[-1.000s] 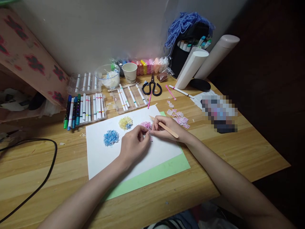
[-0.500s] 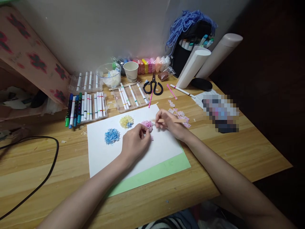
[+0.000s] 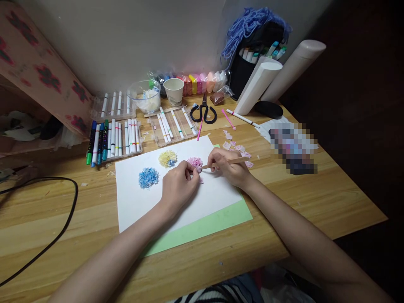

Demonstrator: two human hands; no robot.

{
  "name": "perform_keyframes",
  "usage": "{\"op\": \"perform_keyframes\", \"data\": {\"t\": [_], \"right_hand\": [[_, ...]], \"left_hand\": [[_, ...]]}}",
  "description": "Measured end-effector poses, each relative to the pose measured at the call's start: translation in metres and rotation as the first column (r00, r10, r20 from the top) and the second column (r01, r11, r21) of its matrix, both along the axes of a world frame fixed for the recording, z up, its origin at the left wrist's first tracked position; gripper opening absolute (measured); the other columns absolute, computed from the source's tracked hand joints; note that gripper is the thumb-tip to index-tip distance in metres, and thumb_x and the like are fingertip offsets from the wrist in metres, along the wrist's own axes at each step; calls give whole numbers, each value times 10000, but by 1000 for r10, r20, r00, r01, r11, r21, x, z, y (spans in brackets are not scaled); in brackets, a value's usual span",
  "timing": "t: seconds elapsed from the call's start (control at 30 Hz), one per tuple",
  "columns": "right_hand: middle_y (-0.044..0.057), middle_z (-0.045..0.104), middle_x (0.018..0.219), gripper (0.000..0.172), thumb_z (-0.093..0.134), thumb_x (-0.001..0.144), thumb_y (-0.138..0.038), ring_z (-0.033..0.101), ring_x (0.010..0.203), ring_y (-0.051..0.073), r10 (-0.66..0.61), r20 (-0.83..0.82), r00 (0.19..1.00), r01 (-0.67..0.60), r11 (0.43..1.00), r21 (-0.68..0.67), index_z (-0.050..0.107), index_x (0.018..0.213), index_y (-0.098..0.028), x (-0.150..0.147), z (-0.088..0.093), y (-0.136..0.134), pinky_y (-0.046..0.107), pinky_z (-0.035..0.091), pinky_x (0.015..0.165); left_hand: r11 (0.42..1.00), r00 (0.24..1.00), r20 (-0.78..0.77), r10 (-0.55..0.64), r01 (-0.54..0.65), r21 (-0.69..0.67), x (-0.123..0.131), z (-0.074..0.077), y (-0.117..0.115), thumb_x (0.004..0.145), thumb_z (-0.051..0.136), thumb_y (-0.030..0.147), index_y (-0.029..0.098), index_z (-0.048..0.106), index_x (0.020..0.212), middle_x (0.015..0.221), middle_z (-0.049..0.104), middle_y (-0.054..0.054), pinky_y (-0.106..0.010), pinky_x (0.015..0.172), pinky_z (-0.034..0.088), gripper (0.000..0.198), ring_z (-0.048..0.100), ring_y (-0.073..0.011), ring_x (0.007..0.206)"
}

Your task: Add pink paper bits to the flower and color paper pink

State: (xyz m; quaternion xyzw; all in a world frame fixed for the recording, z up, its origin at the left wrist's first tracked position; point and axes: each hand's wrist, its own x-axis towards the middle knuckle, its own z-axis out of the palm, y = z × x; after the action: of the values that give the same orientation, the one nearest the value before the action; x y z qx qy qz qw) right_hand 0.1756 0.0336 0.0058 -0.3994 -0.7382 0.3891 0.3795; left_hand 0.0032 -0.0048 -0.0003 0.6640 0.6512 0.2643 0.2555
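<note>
The wooden table (image 3: 315,198) lies bare near and right of the white sheet (image 3: 135,202); marker trays (image 3: 172,126) crowd the sheet's far edge. Over its far right part, the left hand (image 3: 178,187) pinches a pink paper bit (image 3: 198,169). The right hand (image 3: 229,168) grips a wooden stick (image 3: 235,160), which lies crosswise with its tip pointing left at that bit.

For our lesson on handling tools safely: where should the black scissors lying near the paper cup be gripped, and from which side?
Grip the black scissors by the two loop handles, coming from the near side. They lie flat and closed, with the handles nearest and the blades pointing at the wall. The right hand holds a wooden stick.
</note>
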Motion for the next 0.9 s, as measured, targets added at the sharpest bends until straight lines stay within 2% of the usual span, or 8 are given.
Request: {"op": "perform_keyframes", "data": {"t": [0.27, 0.47, 0.73, 0.9], "right_hand": [[-15, 569, 624, 446, 355, 963, -467, 529, 579, 99, 23, 69, 997, -26, 999, 39, 567, 698, -177, -4, -4, 0, 233, 374, 588], [-16, 561, 595, 443, 370, 953, -480, 533, 553, 97, 0, 18, 1000, 1, 999, -54, 571, 699, -178, -5, -5, 0, 225, 388, 559], [-26, 546, 537, 437, 394, 927, -529, 501, 489, 88, -143, -158, 977, 98, 961, -258, 548, 700, -188, -13, -9, -1, 207, 373, 474], [-24, 540, 525, 451, 404, 913, -549, 495, 476, 90, -204, -147, 968, 161, 952, -260, 546, 683, -188, -17, -10, -1, 208, 370, 460]], "left_hand": [[1000, 1000, -25, -6, 7, 22, 0, -1, 0, 806, 528, 255, 191, 561, 733, 585, 566, 25, -237, 536, 295, 102, 489, -120, 530], [999, 997, 76, 20, -23, 39, -3, 0, 1, 832, 503, 259, 188, 550, 756, 544, 498, 44, -230, 532, 302, 114, 458, -107, 509], [995, 983, 165, 83, -92, 49, -7, 0, 3, 853, 451, 238, 191, 518, 717, 534, 486, 47, -220, 525, 304, 158, 432, -103, 509], [994, 979, 189, 83, -95, 55, -7, -2, 3, 852, 445, 240, 191, 532, 726, 553, 501, 40, -223, 534, 313, 161, 436, -107, 517]]}}
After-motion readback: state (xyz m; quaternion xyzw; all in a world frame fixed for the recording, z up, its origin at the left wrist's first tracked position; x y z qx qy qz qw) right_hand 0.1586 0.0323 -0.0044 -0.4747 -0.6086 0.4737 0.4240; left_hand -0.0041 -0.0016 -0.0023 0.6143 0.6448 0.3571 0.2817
